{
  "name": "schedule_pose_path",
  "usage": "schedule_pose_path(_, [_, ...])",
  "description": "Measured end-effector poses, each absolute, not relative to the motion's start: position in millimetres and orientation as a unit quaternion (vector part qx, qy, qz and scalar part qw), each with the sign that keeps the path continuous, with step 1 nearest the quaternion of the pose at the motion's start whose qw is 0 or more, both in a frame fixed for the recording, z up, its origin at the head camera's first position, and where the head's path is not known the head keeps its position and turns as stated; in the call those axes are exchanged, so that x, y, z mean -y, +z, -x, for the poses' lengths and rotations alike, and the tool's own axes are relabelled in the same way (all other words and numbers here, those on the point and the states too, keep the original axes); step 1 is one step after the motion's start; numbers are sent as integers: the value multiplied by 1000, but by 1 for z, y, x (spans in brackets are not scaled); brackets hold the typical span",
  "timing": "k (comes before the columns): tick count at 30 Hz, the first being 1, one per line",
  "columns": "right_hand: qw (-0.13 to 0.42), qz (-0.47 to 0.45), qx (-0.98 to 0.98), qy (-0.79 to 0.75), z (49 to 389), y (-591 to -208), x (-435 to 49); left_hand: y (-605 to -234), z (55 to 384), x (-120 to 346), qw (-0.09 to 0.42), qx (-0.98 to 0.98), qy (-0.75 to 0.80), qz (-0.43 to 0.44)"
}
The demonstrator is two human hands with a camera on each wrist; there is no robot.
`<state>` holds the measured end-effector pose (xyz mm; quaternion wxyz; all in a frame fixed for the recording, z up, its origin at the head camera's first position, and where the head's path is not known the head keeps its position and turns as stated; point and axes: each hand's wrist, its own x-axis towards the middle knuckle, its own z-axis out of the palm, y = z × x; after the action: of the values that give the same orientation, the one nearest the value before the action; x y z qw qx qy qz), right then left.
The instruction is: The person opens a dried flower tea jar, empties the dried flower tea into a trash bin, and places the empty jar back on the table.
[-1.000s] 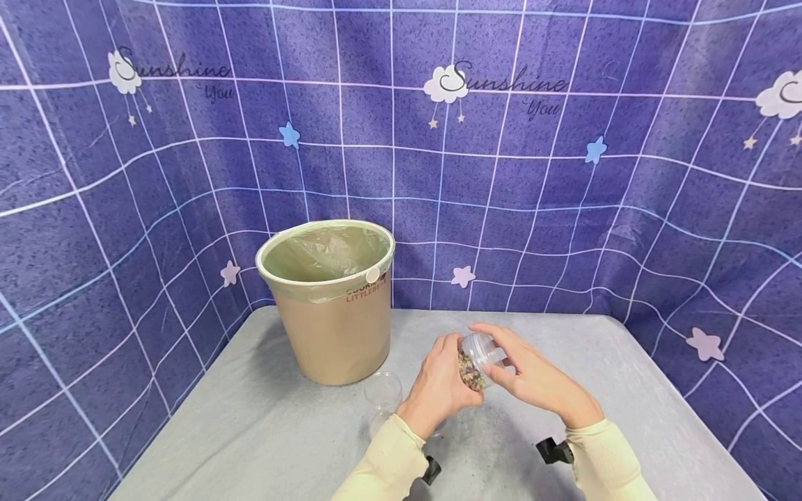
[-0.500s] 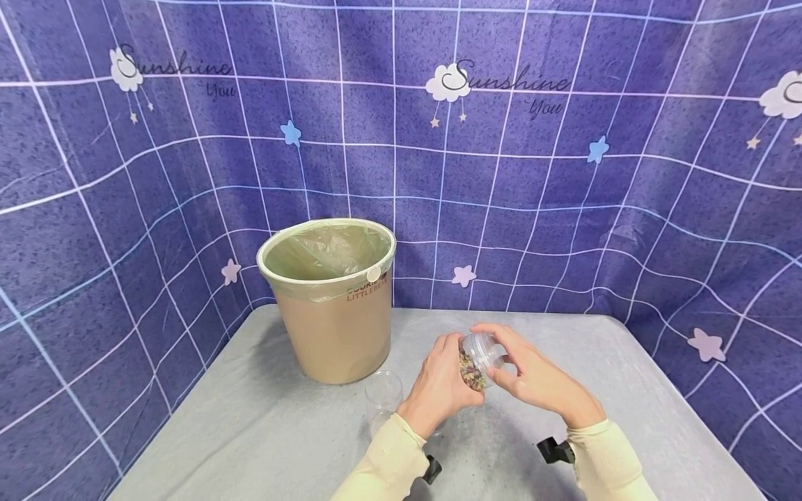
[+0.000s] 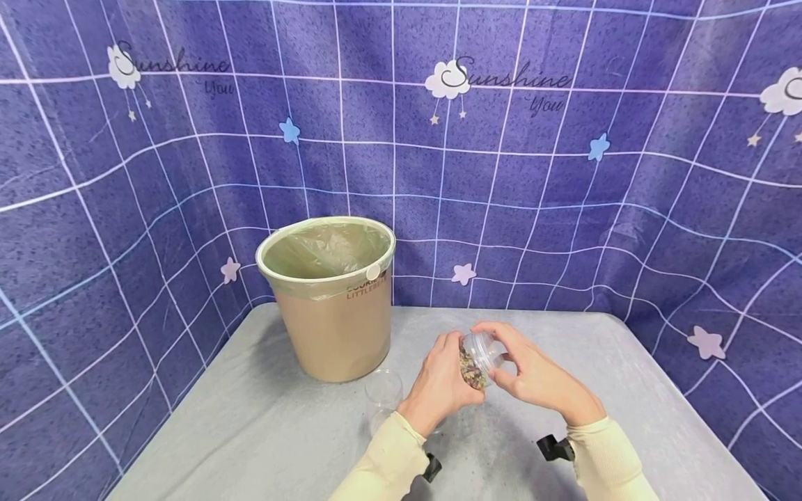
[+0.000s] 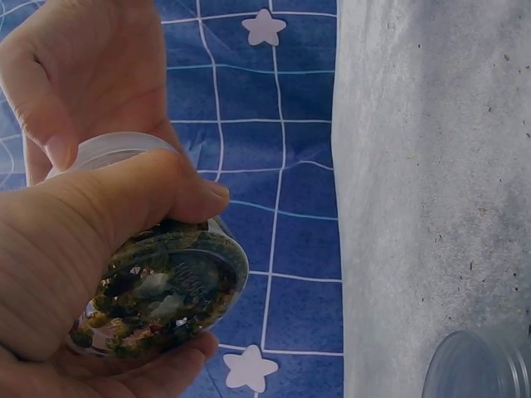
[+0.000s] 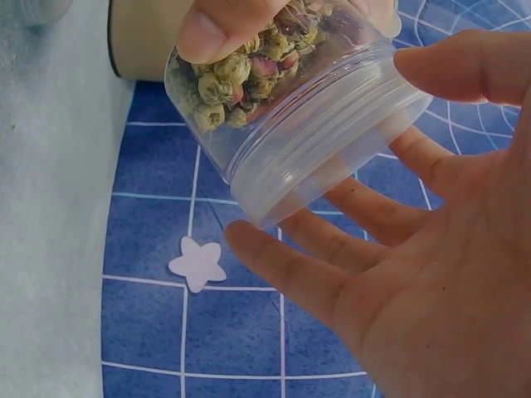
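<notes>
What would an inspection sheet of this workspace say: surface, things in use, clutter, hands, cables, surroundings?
Surface: pale grey tabletop, with small dark flecks.
Things in use: transparent round plastic jar, tilted, containing dried yellowish and pink flower buds; translucent ribbed plastic lid at its mouth.
Clutter: at least one clear round plastic container, near a round tan bag-lined bin.
Hands: left hand grips the jar; right hand holds the lid.
Cables: nothing seen.
Surroundings: purple-blue cloth backdrop printed with grid lines, stars and clouds.

Bin (image 3: 335, 334) on table (image 3: 250, 431), left of jar (image 5: 290, 104); flowers (image 5: 224, 87) in jar; jar between left hand (image 3: 438, 386) and right hand (image 3: 535, 372).
</notes>
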<state>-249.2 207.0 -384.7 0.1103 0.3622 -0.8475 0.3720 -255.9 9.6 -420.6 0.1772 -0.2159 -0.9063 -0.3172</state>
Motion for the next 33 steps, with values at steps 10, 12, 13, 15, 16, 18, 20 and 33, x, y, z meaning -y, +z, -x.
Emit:
schedule_pose_path(10, [120, -370, 844, 369, 249, -384, -206, -419, 255, -10, 181, 908, -313, 210])
schedule_pose_path(12, [122, -371, 844, 368, 249, -384, -206, -418, 255, -10, 181, 908, -314, 211])
schedule_pose_path(13, [123, -371, 844, 368, 249, -384, -205, -419, 255, -10, 182, 908, -314, 211])
schedule_pose_path(15, [124, -370, 844, 368, 248, -385, -205, -419, 254, -9, 183, 907, -315, 214])
schedule_pose_path(16, [124, -369, 844, 369, 248, -385, -205, -419, 254, -9, 184, 906, -316, 214])
schedule_pose_path(18, [122, -368, 844, 371, 248, -385, -205, -419, 255, -9, 185, 905, -316, 216])
schedule_pose_path(20, [120, -366, 844, 374, 248, -385, -205, -419, 255, -10, 186, 906, -313, 218])
schedule_pose_path(33, [119, -367, 844, 373, 249, -386, -205, -419, 254, -10, 183, 907, -311, 217])
